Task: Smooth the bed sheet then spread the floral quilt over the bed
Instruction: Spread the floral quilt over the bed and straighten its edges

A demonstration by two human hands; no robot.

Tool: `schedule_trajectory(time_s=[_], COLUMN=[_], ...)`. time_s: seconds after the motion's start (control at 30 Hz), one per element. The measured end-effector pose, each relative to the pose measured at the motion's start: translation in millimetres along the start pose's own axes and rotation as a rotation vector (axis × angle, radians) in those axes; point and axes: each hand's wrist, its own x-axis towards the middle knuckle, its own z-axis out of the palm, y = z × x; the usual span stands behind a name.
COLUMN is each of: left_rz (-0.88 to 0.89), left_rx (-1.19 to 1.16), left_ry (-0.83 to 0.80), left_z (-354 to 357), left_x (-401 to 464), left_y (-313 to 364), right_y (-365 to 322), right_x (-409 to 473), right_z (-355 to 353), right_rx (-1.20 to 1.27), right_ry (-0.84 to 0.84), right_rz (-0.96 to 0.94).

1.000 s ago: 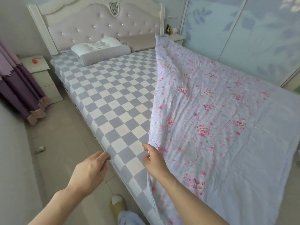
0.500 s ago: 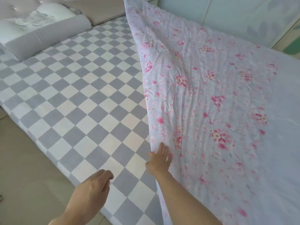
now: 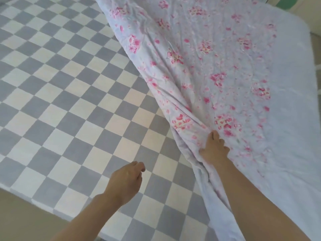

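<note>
The grey-and-cream checked bed sheet [image 3: 73, 94] lies flat over the left part of the bed. The pale floral quilt [image 3: 225, 70] with pink flowers covers the right part, its left edge running diagonally from top centre down to the near edge. My right hand [image 3: 214, 150] grips a bunched fold at the quilt's left edge, and creases fan out from the grip. My left hand [image 3: 126, 183] hovers over the sheet near the bed's front edge, fingers loosely curled, holding nothing.
A strip of beige floor [image 3: 20, 218] shows at the bottom left beside the bed's edge. A green object [image 3: 284, 2] sits at the top right corner beyond the quilt.
The view has moved closer over the bed, and the headboard and pillow have left it. My right hand went from lying flat on the quilt's edge to gripping a fold. My left hand moved forward.
</note>
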Motion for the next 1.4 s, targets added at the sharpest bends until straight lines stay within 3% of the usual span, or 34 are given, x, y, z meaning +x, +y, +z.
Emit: schedule_trajectory(time_s=[0.07,0.13,0.23,0.3,0.47,0.57,0.67,0.8,0.9,1.07,1.17,1.27,1.33,1.4], left_rz=[0.024,0.025,0.016,0.022,0.033,0.022,-0.080,-0.455,-0.628,-0.585,-0.674,-0.684,-0.627,-0.432], left_rx=[-0.002,-0.017,-0.032,-0.051,-0.070,-0.068,-0.200,-0.987,-1.314,-1.649,-1.890,-1.744,-1.493,-1.238], left_ry=[-0.041,-0.066,-0.090,-0.109,-0.162,-0.181,-0.205,-0.198,-0.069,0.015,0.101,0.241,0.547,0.794], left_z=[4.1,6.6,11.4,16.4,26.2,25.8,22.0,-4.5,-28.2,-86.7,-115.0,-130.0,-139.4,-149.7], left_x=[11.7,23.9,46.0,58.7,79.0,86.5,97.5,117.7,129.8,125.5,109.9,83.5,62.3,37.0], left_y=[0.8,1.5,4.7,8.4,8.9,5.1,8.7,30.4,30.7,16.0,-6.2,-18.5,-25.1,-28.3], right_y=[-14.0,-35.6,-72.3,-91.3,-85.8,-77.2,-74.0,-72.5,-67.8,-69.6,-73.1,-80.6,-89.7,-101.1], right_x=[2.4,0.2,-7.8,-15.7,4.2,22.5,26.4,-29.5,-77.0,-122.6,-138.6,-151.5,-162.8,-174.4], right_z=[4.0,9.4,29.3,53.7,88.6,70.1,43.2,7.3,-8.3,-11.3,-9.1,-10.3,-10.8,-14.2], right_rx=[-0.010,0.014,0.133,0.070,-0.088,-0.182,0.188,0.757,0.977,1.058,1.072,1.040,0.966,0.913], right_ry=[-0.009,0.152,0.469,0.400,0.237,0.157,0.040,-0.058,-0.062,-0.121,-0.132,-0.151,-0.197,-0.245], right_rz=[0.031,0.007,-0.340,-0.518,-0.261,-0.265,-0.401,-0.617,-0.633,-0.582,-0.542,-0.532,-0.577,-0.595])
